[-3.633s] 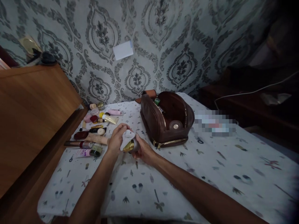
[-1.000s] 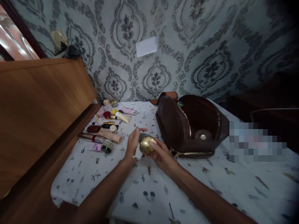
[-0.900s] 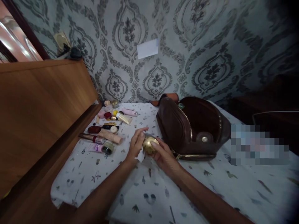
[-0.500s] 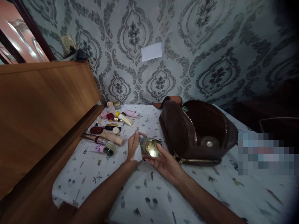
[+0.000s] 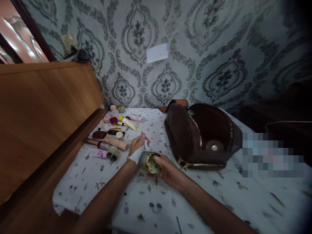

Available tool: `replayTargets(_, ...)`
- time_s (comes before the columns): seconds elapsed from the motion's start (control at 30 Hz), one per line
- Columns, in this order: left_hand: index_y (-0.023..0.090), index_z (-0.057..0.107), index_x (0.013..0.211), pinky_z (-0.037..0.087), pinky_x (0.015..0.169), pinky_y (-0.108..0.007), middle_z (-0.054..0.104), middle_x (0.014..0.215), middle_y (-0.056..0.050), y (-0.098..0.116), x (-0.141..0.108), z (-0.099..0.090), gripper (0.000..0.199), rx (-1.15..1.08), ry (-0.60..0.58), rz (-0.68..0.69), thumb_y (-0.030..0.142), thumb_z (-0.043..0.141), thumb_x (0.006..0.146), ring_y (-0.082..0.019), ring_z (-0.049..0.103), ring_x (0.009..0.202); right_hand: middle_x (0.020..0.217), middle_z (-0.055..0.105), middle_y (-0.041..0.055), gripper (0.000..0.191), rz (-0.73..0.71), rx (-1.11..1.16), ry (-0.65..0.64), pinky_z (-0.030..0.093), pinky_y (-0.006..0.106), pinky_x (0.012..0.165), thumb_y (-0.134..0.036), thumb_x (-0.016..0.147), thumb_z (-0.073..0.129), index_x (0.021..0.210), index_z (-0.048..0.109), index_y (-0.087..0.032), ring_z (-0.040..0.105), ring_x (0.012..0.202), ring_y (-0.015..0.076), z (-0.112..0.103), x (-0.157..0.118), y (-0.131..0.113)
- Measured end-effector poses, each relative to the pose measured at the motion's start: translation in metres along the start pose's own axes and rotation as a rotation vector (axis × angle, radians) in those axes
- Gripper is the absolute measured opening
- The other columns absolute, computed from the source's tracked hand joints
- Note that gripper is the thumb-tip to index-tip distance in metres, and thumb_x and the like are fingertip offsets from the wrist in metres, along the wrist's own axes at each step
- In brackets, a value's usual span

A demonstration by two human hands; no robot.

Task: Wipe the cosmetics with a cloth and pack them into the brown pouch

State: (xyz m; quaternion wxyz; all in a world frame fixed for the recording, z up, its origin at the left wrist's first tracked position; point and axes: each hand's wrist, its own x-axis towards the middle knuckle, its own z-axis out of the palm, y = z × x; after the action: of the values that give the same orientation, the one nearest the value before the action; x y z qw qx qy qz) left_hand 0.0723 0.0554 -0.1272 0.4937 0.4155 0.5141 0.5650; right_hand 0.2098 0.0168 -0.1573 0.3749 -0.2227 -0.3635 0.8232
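A round jar [image 5: 152, 163] with a shiny gold lid is in my right hand [image 5: 168, 170], its fingers wrapped round the right side, the lid tilted toward me. Beside the jar, my left hand [image 5: 137, 146] is closed on a white tissue [image 5: 136, 155], which hangs over the palm and touches the jar's left side. To the left lie several cosmetics: a beige tube [image 5: 116, 142], a green jar [image 5: 112, 154], a purple and white tube [image 5: 99, 153] and a cream tube [image 5: 131, 124].
An open dark brown bag [image 5: 190, 139] stands right of my hands on the patterned white sheet [image 5: 97, 195]. A wooden panel [image 5: 48, 97] borders the left side. Patterned wallpaper with a white paper [image 5: 157, 52] rises behind. A blurred patch lies at the right.
The jar has tipped and moved slightly down and left with my right hand, its lid facing more to the lower right. My left hand and the tissue have shifted slightly left.
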Motion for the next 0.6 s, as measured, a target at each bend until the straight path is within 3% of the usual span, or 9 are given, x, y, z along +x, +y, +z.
replayTargets(0.1, 0.017, 0.065, 0.066, 0.039, 0.053, -0.026, 0.057, 0.059, 0.0, 0.003, -0.003, 0.0, 0.063, 0.014, -0.092, 0.037, 0.081, 0.063, 0.064, -0.013, 0.05, 0.054, 0.082, 0.073, 0.0037, 0.047, -0.025, 0.004, 0.049, 0.053, 0.025, 0.055, -0.051, 0.066, 0.084, 0.094, 0.07, -0.017, 0.065, 0.065, 0.0149, 0.001, 0.0, -0.002)
replayTargets(0.23, 0.019, 0.073, 0.087, 0.047, 0.073, -0.028, 0.068, 0.084, -0.005, 0.005, -0.011, -0.001, 0.058, 0.156, -0.223, 0.256, 0.07, 0.044, 0.088, -0.018, 0.061, 0.078, 0.088, 0.073, 0.0028, 0.043, -0.097, 0.042, 0.155, 0.056, 0.028, 0.063, -0.046, 0.067, 0.084, 0.095, 0.067, -0.019, 0.068, 0.076, 0.0173, -0.001, 0.003, -0.003)
replayTargets(0.33, 0.02, 0.073, 0.098, 0.046, 0.083, -0.03, 0.071, 0.099, -0.007, 0.007, -0.015, -0.001, 0.05, 0.3, -0.291, 0.337, 0.062, 0.049, 0.09, -0.022, 0.062, 0.092, 0.088, 0.072, 0.0021, 0.043, -0.134, 0.045, 0.192, 0.054, 0.028, 0.06, -0.046, 0.067, 0.084, 0.094, 0.062, -0.02, 0.067, 0.072, 0.0163, -0.005, 0.006, -0.001)
replayTargets(0.5, 0.019, 0.072, 0.091, 0.043, 0.065, -0.026, 0.066, 0.081, -0.002, 0.003, -0.007, -0.005, 0.04, 0.293, -0.301, 0.202, 0.056, 0.058, 0.085, -0.016, 0.056, 0.069, 0.077, 0.068, -0.0024, 0.051, -0.144, -0.067, 0.204, 0.048, 0.023, 0.05, -0.052, 0.065, 0.083, 0.092, 0.052, -0.022, 0.065, 0.062, 0.0145, -0.011, 0.008, 0.003)
replayTargets(0.6, 0.019, 0.07, 0.084, 0.039, 0.059, -0.024, 0.06, 0.071, 0.0, -0.003, 0.001, -0.012, 0.035, 0.33, -0.276, 0.207, 0.053, 0.061, 0.083, -0.015, 0.05, 0.063, 0.078, 0.066, -0.0043, 0.055, -0.209, -0.192, 0.213, 0.045, 0.019, 0.049, -0.051, 0.059, 0.087, 0.093, 0.055, -0.023, 0.061, 0.062, 0.0117, -0.013, 0.009, 0.005)
